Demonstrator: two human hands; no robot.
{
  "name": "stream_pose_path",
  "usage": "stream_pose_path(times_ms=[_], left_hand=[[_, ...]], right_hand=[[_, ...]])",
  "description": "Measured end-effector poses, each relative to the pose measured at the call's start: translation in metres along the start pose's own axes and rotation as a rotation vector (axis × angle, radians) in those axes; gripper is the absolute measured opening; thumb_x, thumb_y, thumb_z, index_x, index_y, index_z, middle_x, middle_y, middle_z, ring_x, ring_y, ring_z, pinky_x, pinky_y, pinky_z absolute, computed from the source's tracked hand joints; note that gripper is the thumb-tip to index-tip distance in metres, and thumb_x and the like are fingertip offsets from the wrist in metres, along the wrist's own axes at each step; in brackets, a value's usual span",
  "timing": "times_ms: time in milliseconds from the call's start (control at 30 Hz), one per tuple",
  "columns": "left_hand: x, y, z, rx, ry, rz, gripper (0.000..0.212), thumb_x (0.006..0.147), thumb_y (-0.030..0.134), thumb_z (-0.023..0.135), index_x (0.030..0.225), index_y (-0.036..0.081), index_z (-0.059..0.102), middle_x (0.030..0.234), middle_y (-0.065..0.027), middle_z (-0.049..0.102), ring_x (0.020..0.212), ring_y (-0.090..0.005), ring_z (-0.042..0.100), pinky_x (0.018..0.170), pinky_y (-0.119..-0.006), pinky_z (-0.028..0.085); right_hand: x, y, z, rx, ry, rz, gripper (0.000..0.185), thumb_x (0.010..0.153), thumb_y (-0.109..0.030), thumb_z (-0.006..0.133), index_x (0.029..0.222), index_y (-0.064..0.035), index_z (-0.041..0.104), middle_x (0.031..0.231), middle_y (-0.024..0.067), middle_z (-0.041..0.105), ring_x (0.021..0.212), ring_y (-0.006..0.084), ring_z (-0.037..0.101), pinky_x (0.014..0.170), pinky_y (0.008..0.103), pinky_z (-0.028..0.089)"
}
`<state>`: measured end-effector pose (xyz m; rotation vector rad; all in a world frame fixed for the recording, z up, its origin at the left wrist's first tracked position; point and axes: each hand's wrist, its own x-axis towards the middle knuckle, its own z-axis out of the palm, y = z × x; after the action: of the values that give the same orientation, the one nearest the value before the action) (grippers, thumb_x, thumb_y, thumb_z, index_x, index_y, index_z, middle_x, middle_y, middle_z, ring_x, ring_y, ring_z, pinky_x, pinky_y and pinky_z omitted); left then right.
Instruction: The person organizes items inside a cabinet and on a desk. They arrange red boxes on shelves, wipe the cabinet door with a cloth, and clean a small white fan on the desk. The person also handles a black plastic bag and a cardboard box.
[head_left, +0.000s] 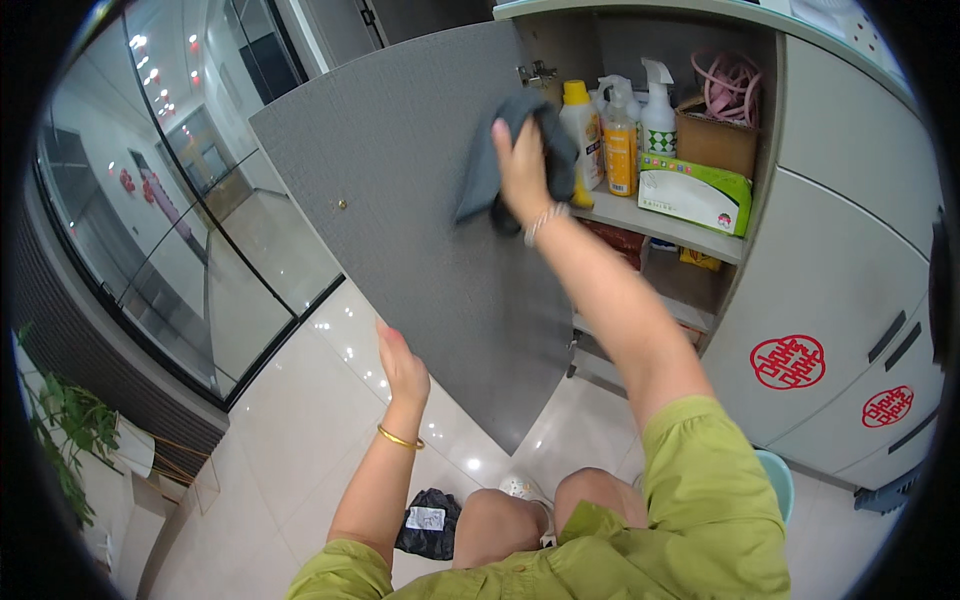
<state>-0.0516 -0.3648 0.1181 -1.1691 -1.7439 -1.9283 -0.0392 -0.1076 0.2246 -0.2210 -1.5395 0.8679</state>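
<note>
A grey cabinet door stands swung out, its textured face turned towards me. My right hand presses a blue-grey cloth against that face near the hinge side; the cloth is blurred. At the door's free edge, low on the left, my left hand grips the panel, part of its fingers hidden. Just beyond the cloth, on the shelf, are a yellow-capped bottle, an orange-labelled pump bottle and a white spray bottle.
A green-and-white tissue pack and a cardboard box with a pink hose share the shelf. A black plastic bag lies by my feet. A teal bucket stands at right, a glass partition and potted plant at left.
</note>
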Motion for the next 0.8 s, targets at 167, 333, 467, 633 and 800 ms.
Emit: stream_pose_path(times_ms=[167,333,467,633,800], left_hand=[[-0.034,-0.036,0.012,-0.019,0.063,-0.116,0.067,0.095,0.047,0.017,0.127,-0.008,0.035,0.129,-0.0173,0.042,0.120,-0.0247,0.038,0.102,-0.032,0.025],[-0.052,-0.057,0.016,0.026,0.145,-0.135,0.070,0.094,0.050,0.015,0.126,-0.009,0.036,0.129,-0.0173,0.041,0.120,-0.0253,0.038,0.102,-0.032,0.025],[-0.055,-0.065,0.021,0.016,0.171,-0.151,0.074,0.093,0.053,0.014,0.126,-0.009,0.036,0.129,-0.0173,0.041,0.120,-0.0258,0.038,0.102,-0.032,0.024],[-0.059,-0.069,0.011,0.161,0.271,-0.166,0.078,0.092,0.056,0.012,0.125,-0.010,0.037,0.129,-0.0174,0.041,0.120,-0.0265,0.037,0.103,-0.033,0.024],[-0.049,-0.058,0.016,-0.110,0.198,-0.207,0.077,0.092,0.055,0.014,0.122,-0.012,0.038,0.125,-0.0201,0.043,0.117,-0.0279,0.040,0.102,-0.034,0.025]], right_hand=[[0.109,0.027,-0.034,-0.275,-0.074,-0.086,0.073,0.085,-0.059,0.034,0.129,-0.0002,0.037,0.131,0.0223,0.037,0.124,0.0391,0.029,0.098,0.0626,0.017],[0.092,0.037,-0.014,-0.014,0.128,-0.150,0.071,0.086,-0.055,0.038,0.116,0.0091,0.043,0.122,0.0267,0.041,0.115,0.0404,0.034,0.099,0.0420,0.027],[0.058,0.040,-0.008,0.008,0.120,-0.260,0.062,0.086,-0.049,0.044,0.107,0.0095,0.047,0.114,0.0272,0.047,0.107,0.0412,0.040,0.096,0.0443,0.029],[-0.082,0.010,0.021,-0.147,0.140,-0.220,0.059,0.084,-0.045,0.046,0.106,0.0097,0.049,0.107,0.0274,0.048,0.098,0.0417,0.042,0.091,0.0496,0.029],[-0.268,-0.009,0.012,0.073,-0.691,0.348,0.063,0.080,-0.047,0.051,0.113,0.0062,0.048,0.115,0.0328,0.045,0.110,0.0418,0.043,0.098,0.0466,0.030]])
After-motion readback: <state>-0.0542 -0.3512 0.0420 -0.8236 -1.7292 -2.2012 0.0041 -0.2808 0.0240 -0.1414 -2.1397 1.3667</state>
